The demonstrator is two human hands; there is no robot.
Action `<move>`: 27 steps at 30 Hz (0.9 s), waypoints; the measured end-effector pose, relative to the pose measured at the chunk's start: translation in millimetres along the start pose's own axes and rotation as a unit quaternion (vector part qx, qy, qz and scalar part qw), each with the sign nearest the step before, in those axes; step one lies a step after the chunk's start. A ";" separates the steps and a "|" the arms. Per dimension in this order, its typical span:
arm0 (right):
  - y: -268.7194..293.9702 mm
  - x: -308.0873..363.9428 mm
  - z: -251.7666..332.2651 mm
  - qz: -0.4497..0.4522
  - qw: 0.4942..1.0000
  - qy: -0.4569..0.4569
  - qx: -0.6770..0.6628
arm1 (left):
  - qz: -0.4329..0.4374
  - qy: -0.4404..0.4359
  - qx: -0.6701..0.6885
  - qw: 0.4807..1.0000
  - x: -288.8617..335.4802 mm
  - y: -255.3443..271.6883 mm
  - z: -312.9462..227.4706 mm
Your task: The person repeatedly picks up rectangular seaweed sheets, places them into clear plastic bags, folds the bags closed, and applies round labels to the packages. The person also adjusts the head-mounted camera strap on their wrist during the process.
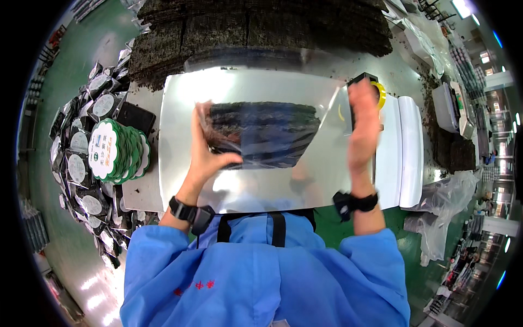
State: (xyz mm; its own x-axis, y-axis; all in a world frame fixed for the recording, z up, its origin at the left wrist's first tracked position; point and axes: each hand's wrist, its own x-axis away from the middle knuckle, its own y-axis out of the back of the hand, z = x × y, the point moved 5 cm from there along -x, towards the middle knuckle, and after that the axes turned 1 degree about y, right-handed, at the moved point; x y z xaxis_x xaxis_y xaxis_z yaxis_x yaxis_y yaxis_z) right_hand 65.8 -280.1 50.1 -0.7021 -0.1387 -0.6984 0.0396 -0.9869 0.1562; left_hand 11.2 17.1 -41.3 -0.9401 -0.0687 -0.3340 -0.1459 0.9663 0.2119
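Observation:
A flat stack of dark dried seaweed (261,133) is inside a clear plastic bag (327,117) above a shiny metal board. My left hand (204,155) grips the left end of the bag, its thumb across the front and its fingers partly hidden. My right hand (364,128), a little blurred, is raised at the board's right side with its fingers stretched out. It is near the loose clear end of the bag; whether it touches the film I cannot tell. Behind that hand is a tape dispenser with a yellow roll (381,95), partly covered.
Large piles of dark seaweed sheets (261,27) lie along the far side. A stack of round green-edged white labels (106,150) stands left, beside a dark phone-like slab (136,117) and many packed black bags (81,180). White sheets (406,152) lie right of the metal board (180,180).

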 end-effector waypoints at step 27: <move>-39.6 39.0 -17.9 0.083 0.995 -0.044 -0.039 | -0.035 -0.140 -0.028 0.989 23.6 -24.4 9.6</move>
State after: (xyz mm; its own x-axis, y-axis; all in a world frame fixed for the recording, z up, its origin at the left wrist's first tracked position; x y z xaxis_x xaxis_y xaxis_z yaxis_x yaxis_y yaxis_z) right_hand 49.5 -247.8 4.2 -0.7410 -0.2956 -0.6030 0.2120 -0.9550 0.2075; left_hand -4.5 -5.7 -63.2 -0.8060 -0.0565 -0.5892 -0.2326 0.9455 0.2276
